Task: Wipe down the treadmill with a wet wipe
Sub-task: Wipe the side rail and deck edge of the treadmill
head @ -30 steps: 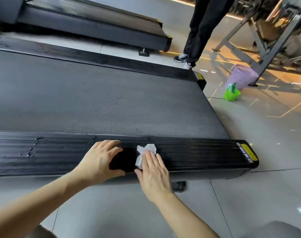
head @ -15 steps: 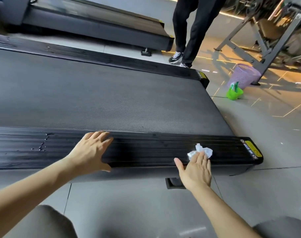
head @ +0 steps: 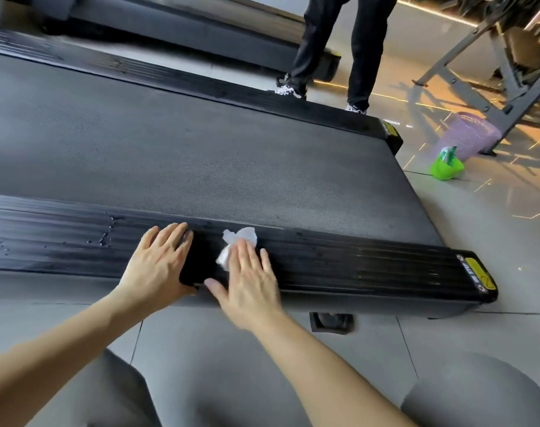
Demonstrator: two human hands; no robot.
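The treadmill lies across the view, with a grey belt (head: pixel 182 155) and a black ribbed side rail (head: pixel 355 266) nearest me. A crumpled white wet wipe (head: pixel 239 241) lies on that rail. My right hand (head: pixel 250 278) presses it flat with straight fingers, and part of the wipe shows beyond the fingertips. My left hand (head: pixel 161 260) rests flat on the rail just to the left, fingers straight, thumb over the rail's near edge. Wet streaks and droplets shine on the rail to the left.
A person in black trousers (head: pixel 333 47) stands at the treadmill's far side. A purple mesh basket (head: pixel 469 140) and a green wipe pack (head: pixel 446 166) sit on the tiled floor at right. A second treadmill (head: pixel 201 29) lies behind. My grey-clad knees fill the bottom.
My right hand has slid the wipe back left along the rail from near the yellow-labelled end to beside my left hand. The standing person has stepped closer.
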